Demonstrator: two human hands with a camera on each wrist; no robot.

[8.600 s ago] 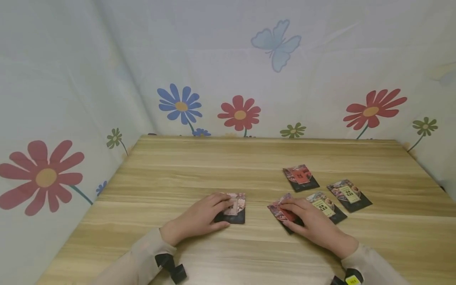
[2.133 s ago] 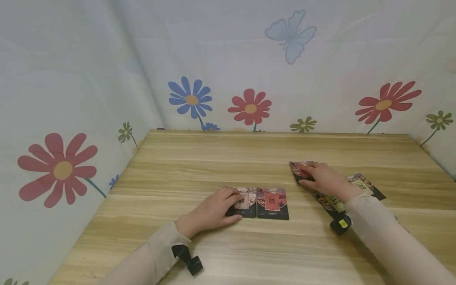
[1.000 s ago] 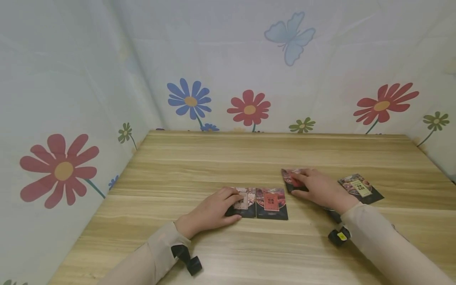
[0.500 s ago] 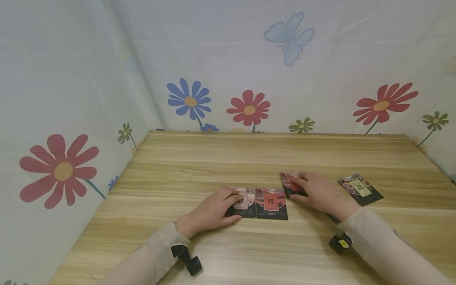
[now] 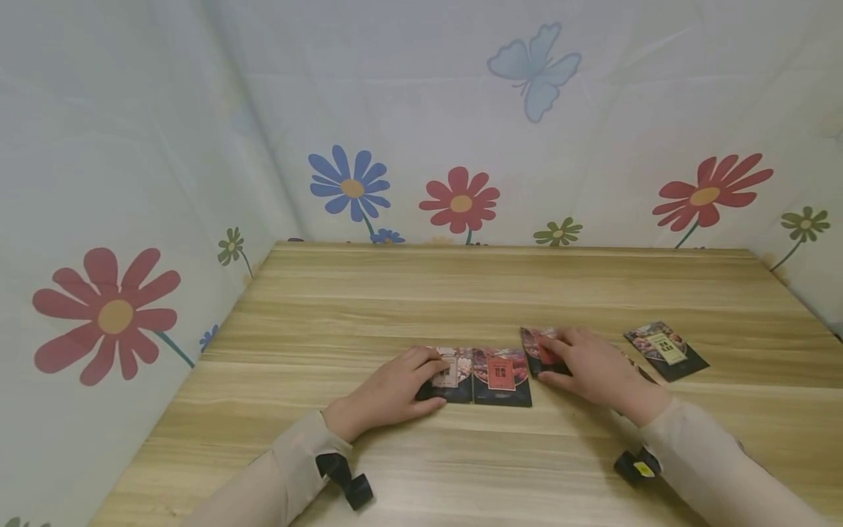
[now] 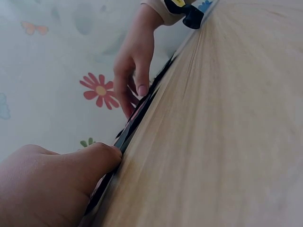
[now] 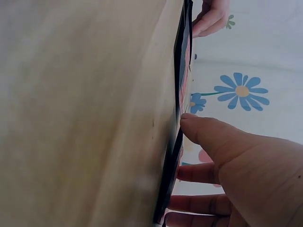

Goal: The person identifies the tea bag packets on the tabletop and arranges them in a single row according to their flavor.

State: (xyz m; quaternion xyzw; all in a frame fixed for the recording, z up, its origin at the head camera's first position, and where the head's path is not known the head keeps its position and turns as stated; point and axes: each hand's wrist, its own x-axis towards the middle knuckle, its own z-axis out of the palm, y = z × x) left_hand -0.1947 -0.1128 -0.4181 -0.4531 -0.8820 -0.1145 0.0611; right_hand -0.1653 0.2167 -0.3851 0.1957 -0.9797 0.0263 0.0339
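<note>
My left hand (image 5: 398,388) rests on a flat packet with a pale label (image 5: 451,369), its thumb at the near edge. Flush against that packet's right side lies a red-label packet (image 5: 502,377), dark at the bottom with a food picture above. My right hand (image 5: 596,369) lies over a second red-label packet (image 5: 541,351), slightly turned and just right of the first. In the right wrist view the thumb (image 7: 203,130) and outstretched fingers (image 7: 199,172) touch this packet (image 7: 168,175), whose right part is hidden by the hand in the head view.
A yellow-label packet (image 5: 667,350) lies askew to the right. Another packet (image 5: 648,375) shows only a dark edge behind my right hand. The wood-grain table (image 5: 395,293) ends at a flower-printed curtain (image 5: 593,146). Black wrist cameras (image 5: 356,490) sit on both sleeves.
The first red-label packet has come beside the pale-label one since the earliest frame. The right hand has since drawn the second red-label packet nearer and leftward. My left hand stays on its packet.
</note>
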